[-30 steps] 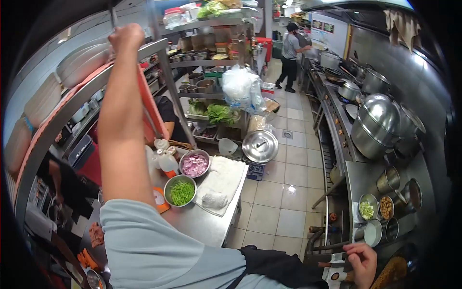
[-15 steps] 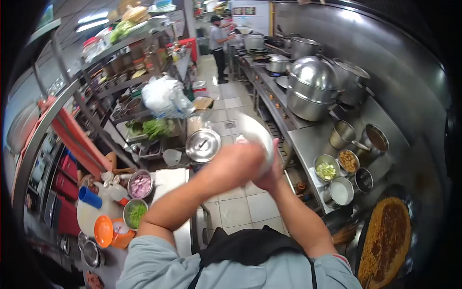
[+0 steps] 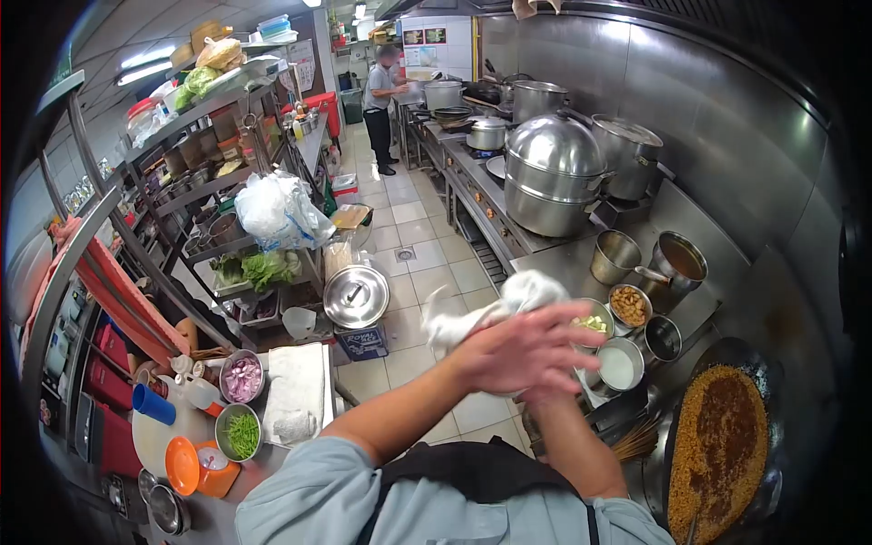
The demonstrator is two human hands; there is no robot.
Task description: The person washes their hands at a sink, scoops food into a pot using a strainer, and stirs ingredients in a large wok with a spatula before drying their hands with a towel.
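White cloth [image 3: 534, 289], near the centre: soft, matt and crumpled, its weave lost to blur. Domed steamer [image 3: 556, 186], 2 o'clock: polished metal with bright glare. Wall [image 3: 690, 109] beyond it: smooth steel, satiny and streaked with reflections. Floor tiles [image 3: 406, 282]: smooth, faintly glossy. Bag [image 3: 283, 211], 10 o'clock: thin, wrinkled, shiny plastic. Pot lid [image 3: 363, 309], toward 8 o'clock: glossy metal. At 8 o'clock, table [image 3: 272, 461]: dull metal; folded towel [image 3: 292, 381]: matt fabric; orange bowl [image 3: 183, 466] and blue cup [image 3: 154, 404]: smooth plastic. Pink drape [image 3: 107, 295], 9 o'clock: matt cloth.
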